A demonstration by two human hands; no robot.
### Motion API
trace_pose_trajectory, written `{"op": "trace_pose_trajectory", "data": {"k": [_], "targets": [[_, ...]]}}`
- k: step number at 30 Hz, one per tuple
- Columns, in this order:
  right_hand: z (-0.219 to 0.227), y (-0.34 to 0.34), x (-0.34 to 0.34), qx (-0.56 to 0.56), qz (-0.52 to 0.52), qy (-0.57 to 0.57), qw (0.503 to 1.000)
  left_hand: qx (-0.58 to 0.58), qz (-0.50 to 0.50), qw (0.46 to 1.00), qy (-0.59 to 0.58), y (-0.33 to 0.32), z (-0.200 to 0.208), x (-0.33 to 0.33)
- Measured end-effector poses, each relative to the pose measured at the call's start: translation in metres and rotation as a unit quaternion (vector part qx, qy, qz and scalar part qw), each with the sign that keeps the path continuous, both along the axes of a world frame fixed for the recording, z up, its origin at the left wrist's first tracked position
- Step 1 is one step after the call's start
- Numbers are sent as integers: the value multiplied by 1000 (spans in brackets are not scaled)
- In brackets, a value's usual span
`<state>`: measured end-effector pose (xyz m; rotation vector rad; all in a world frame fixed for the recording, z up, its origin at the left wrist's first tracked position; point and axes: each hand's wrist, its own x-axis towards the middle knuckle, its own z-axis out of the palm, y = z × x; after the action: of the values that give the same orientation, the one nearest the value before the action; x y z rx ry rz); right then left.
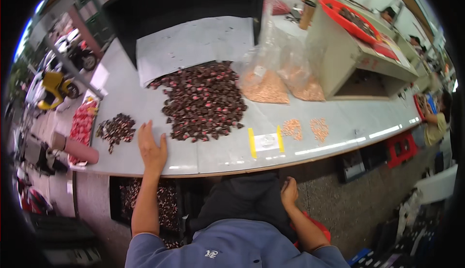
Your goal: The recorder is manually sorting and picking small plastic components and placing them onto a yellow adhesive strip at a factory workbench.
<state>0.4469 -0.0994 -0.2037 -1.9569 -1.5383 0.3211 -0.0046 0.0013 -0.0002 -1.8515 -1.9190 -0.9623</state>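
My left hand (152, 147) lies flat on the grey-white table with its fingers stretched out and holds nothing. It rests between a small heap (117, 130) of dark and pale bits on its left and a large pile (206, 101) of small dark pieces with pink spots on its right. Below the table's front edge, beside my lap, my right hand (289, 193) is curled closed; whether anything is in it is hidden. Two small clusters of pale orange pieces, one (292, 129) beside the other (319, 129), lie on the table's right part, next to a white card (266, 142) taped down with yellow strips.
Behind the pile stands a black open box (189, 4) with a white sheet (196, 42). Clear bags (266, 86) of pale orange pieces lean near a beige bin (334, 50) topped by a red tray (329, 5). A pink cylinder (81, 150) lies at the left edge; a black crate (116, 197) sits underneath.
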Motion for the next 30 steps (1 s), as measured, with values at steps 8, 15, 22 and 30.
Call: {"op": "trace_pose_trajectory", "data": {"k": [8,15,22,30], "targets": [[-42,62,-21,-160,-12,-1,987,-63,-15,980,-189,17,-4,-25],[-36,63,-14,-157,-66,83,982,-3,-60,996,65,162,40,-28],[-56,63,-13,-76,-73,207,973,-104,-71,985,121,241,59,28],[-61,59,-8,-83,-104,287,949,-37,-91,973,209,286,57,35]]}}
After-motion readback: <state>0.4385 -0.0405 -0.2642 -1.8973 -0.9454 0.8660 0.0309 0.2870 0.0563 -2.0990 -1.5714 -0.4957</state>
